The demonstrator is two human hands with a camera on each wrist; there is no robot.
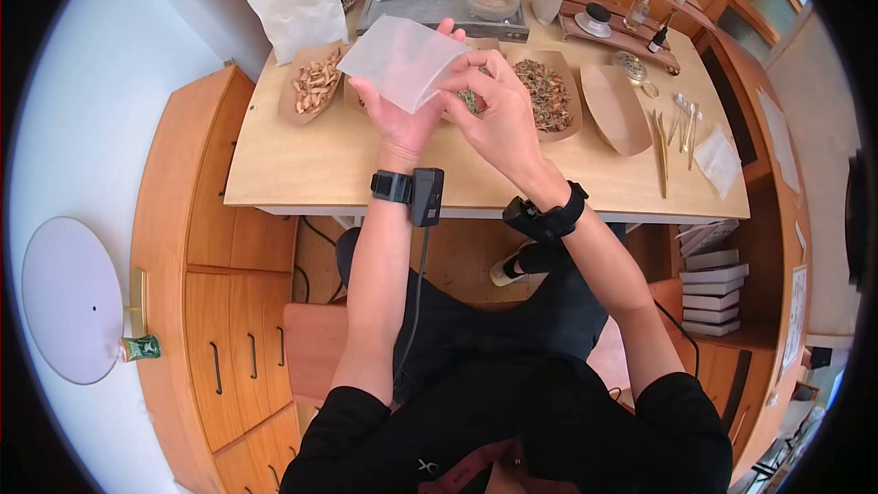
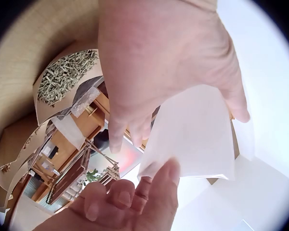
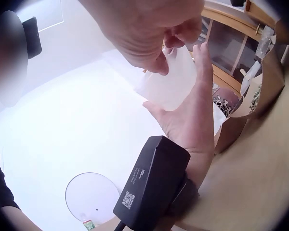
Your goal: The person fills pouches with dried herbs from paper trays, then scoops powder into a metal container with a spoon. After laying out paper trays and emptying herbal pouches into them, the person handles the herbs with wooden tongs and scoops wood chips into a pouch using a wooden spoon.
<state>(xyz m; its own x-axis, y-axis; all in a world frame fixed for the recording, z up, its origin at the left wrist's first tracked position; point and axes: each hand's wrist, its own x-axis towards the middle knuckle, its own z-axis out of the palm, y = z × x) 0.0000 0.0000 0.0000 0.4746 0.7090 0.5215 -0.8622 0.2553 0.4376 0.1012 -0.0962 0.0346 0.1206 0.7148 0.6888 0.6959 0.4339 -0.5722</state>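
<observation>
A flat, white translucent pouch (image 1: 402, 53) lies across the upturned palm of my left hand (image 1: 402, 123), in front of my chest over the table. The left fingers are stretched out behind the pouch, and the thumb sticks out at its near left side. My right hand (image 1: 501, 110) pinches the pouch's right-hand edge between thumb and fingertips. In the left wrist view, the right thumb and fingers (image 2: 171, 175) meet the edge of the pouch (image 2: 195, 134). The right wrist view shows the pouch (image 3: 176, 79) between both hands.
Paper trays of dried plant pieces stand behind the hands, with sliced pieces (image 1: 315, 82) at left and a mixed heap (image 1: 546, 96) at right. Further right are another paper tray (image 1: 615, 110), tweezers (image 1: 661, 160) and a white pouch (image 1: 718, 165). A zip bag (image 1: 297, 5) stands back left.
</observation>
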